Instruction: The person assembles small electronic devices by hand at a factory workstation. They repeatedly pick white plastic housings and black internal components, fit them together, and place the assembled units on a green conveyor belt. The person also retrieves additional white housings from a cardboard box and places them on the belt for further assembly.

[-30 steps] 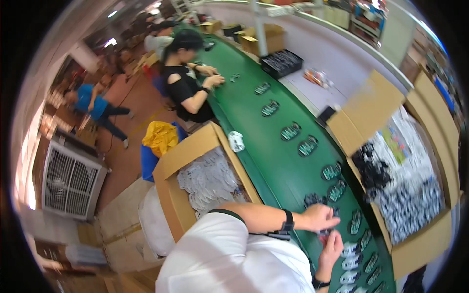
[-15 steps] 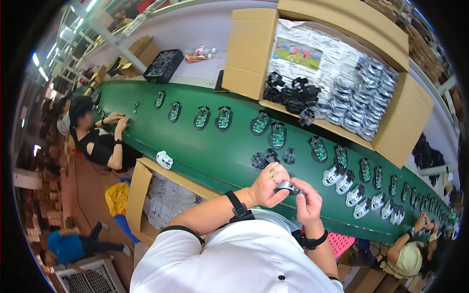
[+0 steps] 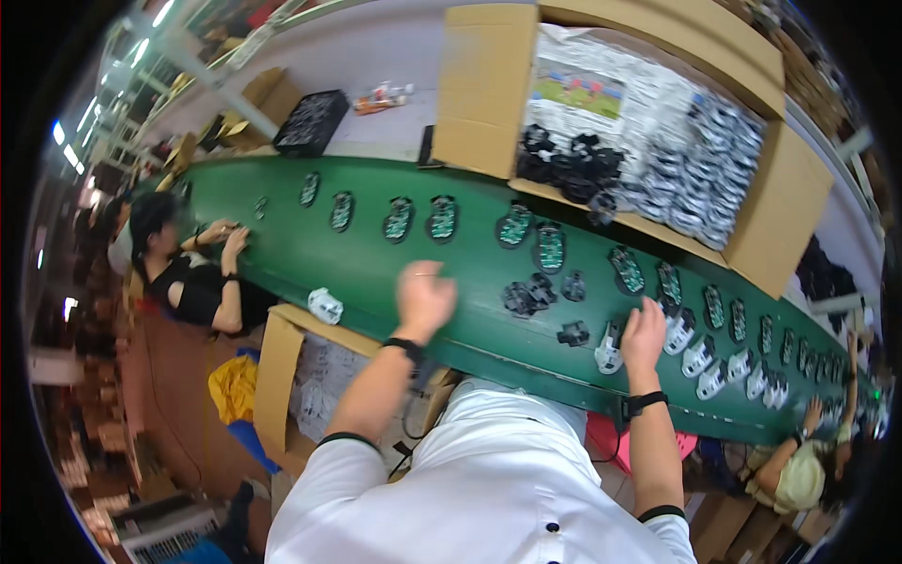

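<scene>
My left hand (image 3: 426, 299) is over the green conveyor belt (image 3: 362, 268), smeared by motion, and its fingers cannot be made out well. Nothing shows in it. My right hand (image 3: 645, 336) is at the belt's near side with its fingers stretched out. Just left of those fingers lies a white computer mouse shell (image 3: 609, 352) with dark parts in it. A black plastic piece (image 3: 573, 333) rests left of that shell. Farther back is a small cluster of black plastic pieces (image 3: 530, 295), with a single black piece (image 3: 574, 286) beside it.
Mouse bases with green circuit boards (image 3: 551, 247) line the belt, with more white shells (image 3: 698, 357) at right. An open carton (image 3: 479, 94) of black and silvery parts stands behind. Another carton (image 3: 272, 381) sits at near left. Co-workers (image 3: 174, 258) are at both ends.
My hands were together around a small mouse part and are now apart. The left went left and away, the right went right. A white shell now lies beside my right hand.
</scene>
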A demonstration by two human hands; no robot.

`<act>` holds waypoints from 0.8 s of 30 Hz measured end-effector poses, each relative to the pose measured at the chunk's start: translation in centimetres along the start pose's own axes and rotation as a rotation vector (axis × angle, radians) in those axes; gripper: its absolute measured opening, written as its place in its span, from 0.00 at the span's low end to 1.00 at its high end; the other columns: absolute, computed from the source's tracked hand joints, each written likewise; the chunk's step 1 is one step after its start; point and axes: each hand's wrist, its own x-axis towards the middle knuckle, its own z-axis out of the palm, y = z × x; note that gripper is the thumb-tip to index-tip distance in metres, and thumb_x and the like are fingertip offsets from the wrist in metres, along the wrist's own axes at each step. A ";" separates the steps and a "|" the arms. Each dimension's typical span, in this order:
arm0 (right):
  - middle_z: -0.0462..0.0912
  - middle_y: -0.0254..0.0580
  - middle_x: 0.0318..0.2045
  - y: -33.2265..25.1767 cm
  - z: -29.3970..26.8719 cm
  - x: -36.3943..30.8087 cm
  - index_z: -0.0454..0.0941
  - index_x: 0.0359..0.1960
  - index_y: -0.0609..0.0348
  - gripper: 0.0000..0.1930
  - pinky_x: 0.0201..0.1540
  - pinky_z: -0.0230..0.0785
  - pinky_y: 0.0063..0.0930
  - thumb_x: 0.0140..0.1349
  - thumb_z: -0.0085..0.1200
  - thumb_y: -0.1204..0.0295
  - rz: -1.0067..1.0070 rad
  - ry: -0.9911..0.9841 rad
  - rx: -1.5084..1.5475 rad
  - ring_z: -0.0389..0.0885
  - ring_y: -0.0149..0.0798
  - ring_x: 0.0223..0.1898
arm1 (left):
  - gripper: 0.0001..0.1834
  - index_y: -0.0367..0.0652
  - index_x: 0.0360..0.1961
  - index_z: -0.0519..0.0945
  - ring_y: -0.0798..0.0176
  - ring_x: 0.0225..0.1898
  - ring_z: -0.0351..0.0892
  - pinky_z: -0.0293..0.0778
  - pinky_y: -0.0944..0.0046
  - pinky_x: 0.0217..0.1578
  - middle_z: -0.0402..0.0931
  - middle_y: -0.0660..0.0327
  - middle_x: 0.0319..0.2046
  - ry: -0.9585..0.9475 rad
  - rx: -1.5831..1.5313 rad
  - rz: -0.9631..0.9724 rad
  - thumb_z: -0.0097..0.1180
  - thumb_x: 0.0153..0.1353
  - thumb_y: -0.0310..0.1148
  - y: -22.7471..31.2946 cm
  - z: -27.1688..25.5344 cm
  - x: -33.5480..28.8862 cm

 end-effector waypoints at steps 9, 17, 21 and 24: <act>0.68 0.57 0.64 -7.6 3.6 -6.4 0.77 0.50 0.56 0.21 0.69 0.60 0.53 0.54 0.64 0.71 -0.285 -0.612 0.298 0.60 0.63 0.69 | 0.27 0.44 0.57 0.81 0.39 0.61 0.66 0.62 0.44 0.62 0.71 0.40 0.60 -0.162 0.529 -0.510 0.53 0.58 0.45 -16.9 -7.5 -1.6; 0.58 0.59 0.71 -8.7 2.8 -7.2 0.74 0.43 0.55 0.15 0.73 0.52 0.54 0.57 0.64 0.68 -0.118 -0.680 0.381 0.53 0.62 0.74 | 0.37 0.57 0.68 0.70 0.41 0.46 0.83 0.80 0.48 0.47 0.73 0.40 0.53 -0.647 0.543 -0.143 0.61 0.53 0.35 -2.7 -4.5 -2.6; 0.57 0.59 0.71 -7.8 0.6 -7.5 0.73 0.45 0.54 0.16 0.72 0.54 0.51 0.57 0.64 0.70 -0.123 -0.634 0.187 0.54 0.64 0.72 | 0.38 0.49 0.66 0.71 0.42 0.43 0.84 0.80 0.48 0.45 0.79 0.45 0.45 -0.576 0.556 -0.133 0.67 0.53 0.41 -0.8 -5.3 -0.4; 0.57 0.59 0.71 -7.1 -0.1 -9.0 0.73 0.47 0.54 0.17 0.70 0.57 0.49 0.57 0.63 0.69 -0.009 -0.608 0.301 0.56 0.65 0.71 | 0.38 0.45 0.64 0.71 0.43 0.45 0.83 0.79 0.48 0.46 0.80 0.47 0.45 -0.424 0.550 0.087 0.68 0.53 0.43 -1.1 -5.3 -0.1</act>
